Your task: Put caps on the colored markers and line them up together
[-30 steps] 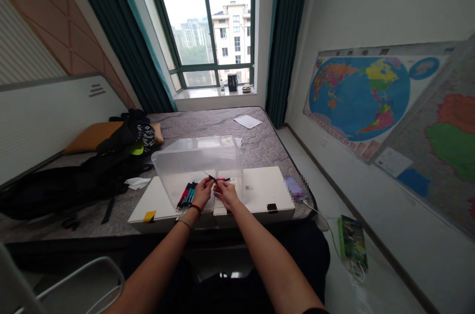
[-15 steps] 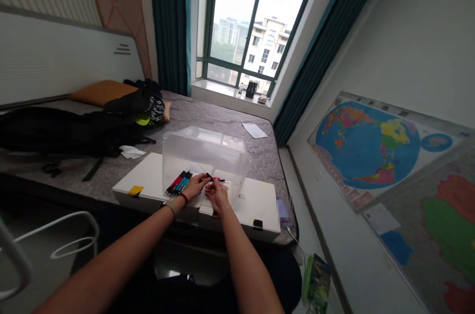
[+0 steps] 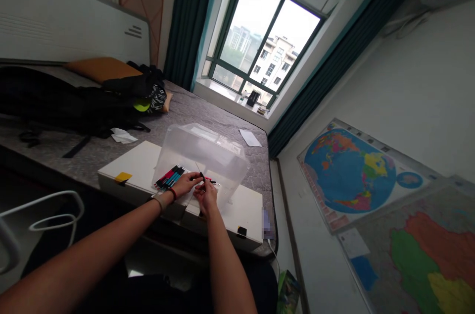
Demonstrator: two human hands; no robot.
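Observation:
My left hand [image 3: 187,184], with a red band and a watch strap at its wrist, pinches a slim black pen [image 3: 202,176]. A thin pale line rises from that spot, too small to make out. My right hand [image 3: 207,197] is just beside it, fingers bent and closed at the pen's lower end. Several black, red and teal pens [image 3: 169,177] lie in a row left of my left hand. Behind my fingertips is a pink and black piece [image 3: 210,181], partly hidden. The hands work at the open front of a clear plastic bin [image 3: 202,145] turned on its side.
White boxes [image 3: 129,161] under the bin carry yellow and black tabs. They stand on a grey mattress [image 3: 193,108] with a black bag [image 3: 55,101], a tissue [image 3: 123,136] and a white sheet [image 3: 250,137]. A white tubular frame [image 3: 55,195] is at left, wall maps [image 3: 349,170] at right.
The view has tilted and shifted, so the hands and boxes appear farther left. Both hands stay close together on the black pen, with little change in their grip.

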